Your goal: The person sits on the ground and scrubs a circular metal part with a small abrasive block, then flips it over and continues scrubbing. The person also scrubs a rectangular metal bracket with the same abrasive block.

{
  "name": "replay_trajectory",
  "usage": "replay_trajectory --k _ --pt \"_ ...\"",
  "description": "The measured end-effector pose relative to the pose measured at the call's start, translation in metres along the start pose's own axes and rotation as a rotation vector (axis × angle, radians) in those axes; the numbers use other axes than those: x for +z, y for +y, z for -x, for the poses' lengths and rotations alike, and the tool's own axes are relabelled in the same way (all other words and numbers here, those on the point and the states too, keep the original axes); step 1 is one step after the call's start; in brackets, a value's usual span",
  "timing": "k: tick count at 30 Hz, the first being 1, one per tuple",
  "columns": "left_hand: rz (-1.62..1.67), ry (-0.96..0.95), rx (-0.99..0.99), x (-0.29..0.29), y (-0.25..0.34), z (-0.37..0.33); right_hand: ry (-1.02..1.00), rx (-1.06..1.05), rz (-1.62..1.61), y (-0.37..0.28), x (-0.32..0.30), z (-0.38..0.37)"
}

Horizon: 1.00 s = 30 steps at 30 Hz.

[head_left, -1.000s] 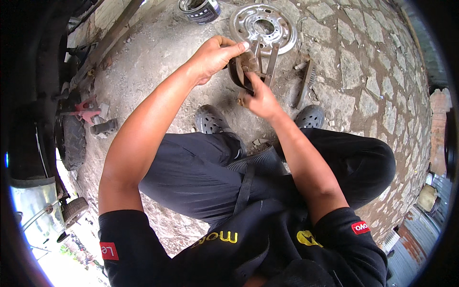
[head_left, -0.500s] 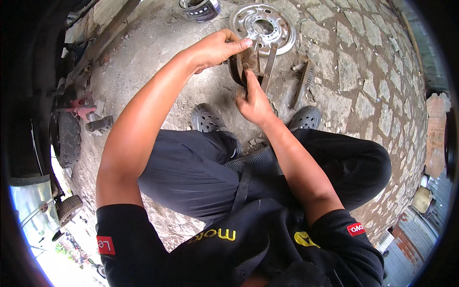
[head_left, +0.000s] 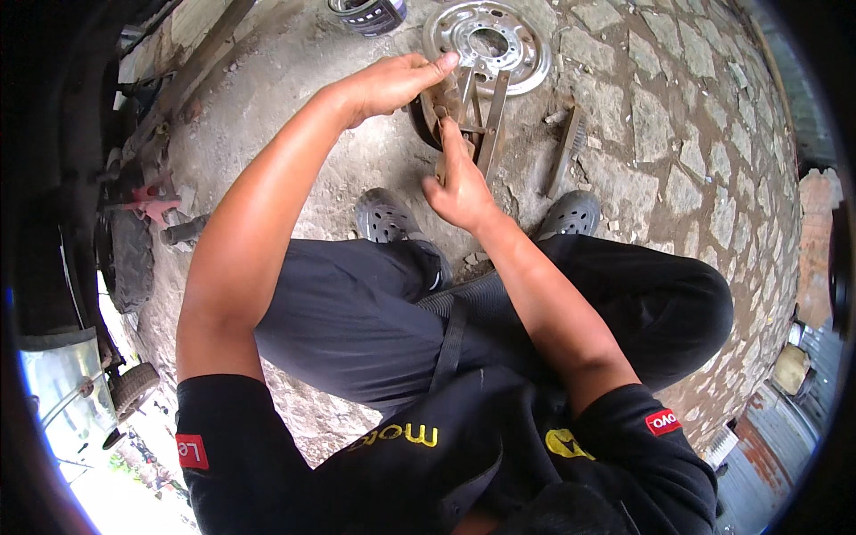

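Note:
My left hand [head_left: 392, 87] reaches over a rusty, curved metal part [head_left: 453, 96] that resembles a brake shoe, its thumb along the top and its fingers closed behind. From the near side my right hand [head_left: 464, 185] grips the lower end, with finger and thumb against the metal. The part's dark curved edge faces left; the hands hide some of it. Right beside it stands a frame of flat metal bars [head_left: 496, 120], which the part overlaps in view, so I cannot tell whether they touch. Behind the frame lies a silver wheel disc [head_left: 533, 45].
A wire brush [head_left: 562, 156] lies to the right on the stone-paved ground [head_left: 646, 134]. A dark can [head_left: 374, 16] is at the far edge. My grey clogs [head_left: 385, 217] rest just in front. To the left are a red metal piece [head_left: 153, 203] and a tyre [head_left: 131, 259].
Both hands and the curved part have shifted slightly left in view. The right hand has moved a little lower and its fingers have changed position on the part.

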<state>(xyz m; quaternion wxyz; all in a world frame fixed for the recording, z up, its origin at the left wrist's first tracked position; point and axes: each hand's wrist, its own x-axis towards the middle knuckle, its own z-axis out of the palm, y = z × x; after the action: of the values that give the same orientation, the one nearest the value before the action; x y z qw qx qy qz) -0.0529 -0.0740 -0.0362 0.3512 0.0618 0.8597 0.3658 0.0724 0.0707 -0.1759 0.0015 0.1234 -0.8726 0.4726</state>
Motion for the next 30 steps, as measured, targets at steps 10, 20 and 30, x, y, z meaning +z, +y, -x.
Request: replay_trajectory --k 10,20,30 --pt "-0.054 0.096 0.061 0.000 -0.011 -0.012 -0.131 0.153 0.021 0.032 -0.002 -0.006" --pt "-0.075 0.142 0.053 0.006 -0.018 -0.017 -0.278 0.269 -0.242 0.018 -0.025 -0.022" --pt "-0.221 0.136 0.037 0.016 0.025 0.002 -0.219 0.296 -0.378 0.021 -0.016 -0.027"
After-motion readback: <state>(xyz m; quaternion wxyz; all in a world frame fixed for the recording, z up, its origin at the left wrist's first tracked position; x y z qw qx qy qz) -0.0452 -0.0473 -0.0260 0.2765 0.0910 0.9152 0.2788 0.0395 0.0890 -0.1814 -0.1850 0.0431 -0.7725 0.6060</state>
